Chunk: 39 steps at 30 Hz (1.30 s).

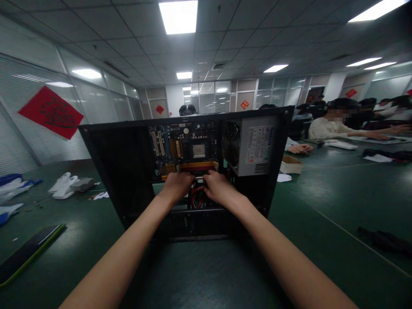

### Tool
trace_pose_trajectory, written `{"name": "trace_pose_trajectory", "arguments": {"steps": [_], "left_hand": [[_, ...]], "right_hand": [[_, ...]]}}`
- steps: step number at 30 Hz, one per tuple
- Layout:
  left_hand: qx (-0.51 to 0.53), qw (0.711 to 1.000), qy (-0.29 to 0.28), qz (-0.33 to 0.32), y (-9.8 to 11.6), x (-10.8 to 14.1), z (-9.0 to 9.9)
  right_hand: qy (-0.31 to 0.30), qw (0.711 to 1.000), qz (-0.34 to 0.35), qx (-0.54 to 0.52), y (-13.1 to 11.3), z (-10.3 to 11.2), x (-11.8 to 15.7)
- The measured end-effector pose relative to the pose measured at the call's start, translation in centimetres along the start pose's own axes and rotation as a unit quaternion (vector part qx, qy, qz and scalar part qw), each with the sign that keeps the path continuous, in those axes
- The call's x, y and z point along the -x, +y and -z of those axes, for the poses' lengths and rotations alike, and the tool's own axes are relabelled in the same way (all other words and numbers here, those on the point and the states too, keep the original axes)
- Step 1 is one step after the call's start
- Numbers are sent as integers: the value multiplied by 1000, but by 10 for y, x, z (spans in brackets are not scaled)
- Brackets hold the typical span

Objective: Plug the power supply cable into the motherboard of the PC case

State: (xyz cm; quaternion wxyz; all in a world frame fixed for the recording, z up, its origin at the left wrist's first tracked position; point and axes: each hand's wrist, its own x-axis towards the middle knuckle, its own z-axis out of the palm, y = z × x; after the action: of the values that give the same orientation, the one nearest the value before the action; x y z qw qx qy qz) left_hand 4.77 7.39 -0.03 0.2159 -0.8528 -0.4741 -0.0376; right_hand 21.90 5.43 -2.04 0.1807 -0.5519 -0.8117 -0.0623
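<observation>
An open black computer case (128, 146) stands on the table in front of me, its inside facing me. My left hand (178, 184) and my right hand (219, 186) reach into it, side by side, with fingers curled in. A thin pale-edged strip (198, 177) shows between the fingertips; its kind is unclear. Just above lie the orange and yellow memory slots (199, 165) of the motherboard (186, 143), with a bare square processor (198, 150). Red and black cables (197, 196) hang below and between my hands. A power supply (257, 148) sits at the upper right.
On the left lie a keyboard (32, 249) with a green edge, white plastic bags (62, 185) and a grey box (82, 184). To the right are a small cardboard box (291, 165) and a dark cloth-like item (386, 241). Other people (334, 122) sit at the tables beyond.
</observation>
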Motion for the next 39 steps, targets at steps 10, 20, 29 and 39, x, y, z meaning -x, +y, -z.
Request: {"name": "trace_pose_trajectory", "arguments": {"steps": [10, 20, 29, 39], "left_hand": [[31, 999, 15, 10, -5, -4, -6], [98, 995, 11, 22, -11, 0, -5], [148, 987, 41, 42, -12, 6, -13], [177, 981, 45, 58, -13, 7, -16]], "right_hand": [[24, 998, 54, 22, -1, 0, 2], [-26, 995, 57, 77, 2, 1, -15], [-34, 992, 8, 120, -7, 6, -9], [-32, 990, 5, 134, -10, 9, -7]]}}
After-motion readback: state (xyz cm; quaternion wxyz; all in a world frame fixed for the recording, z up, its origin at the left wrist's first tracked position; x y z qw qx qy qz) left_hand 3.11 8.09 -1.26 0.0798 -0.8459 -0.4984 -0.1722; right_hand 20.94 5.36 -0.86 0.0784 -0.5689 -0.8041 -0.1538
